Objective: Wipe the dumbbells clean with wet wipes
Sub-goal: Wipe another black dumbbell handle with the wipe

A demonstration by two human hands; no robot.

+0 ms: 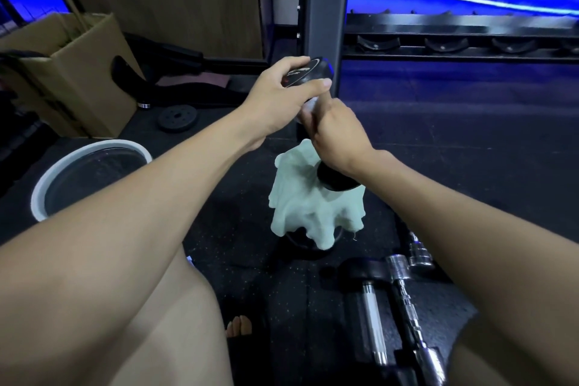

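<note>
A black dumbbell (308,70) is held upright above the dark gym floor. My left hand (282,94) grips its upper head from the left, fingers curled over the labelled end. My right hand (336,135) is wrapped round the handle, with a pale green wipe (308,213) pinched against it. The wipe hangs down in folds over the lower head (333,180) and covers part of a dark round object on the floor beneath.
A white basin (91,172) of water sits at the left. Behind it are a cardboard box (78,72) and a small weight plate (177,117). Chrome dumbbells and bars (404,285) lie at the lower right. A dumbbell rack (454,37) and its post (324,3) stand ahead.
</note>
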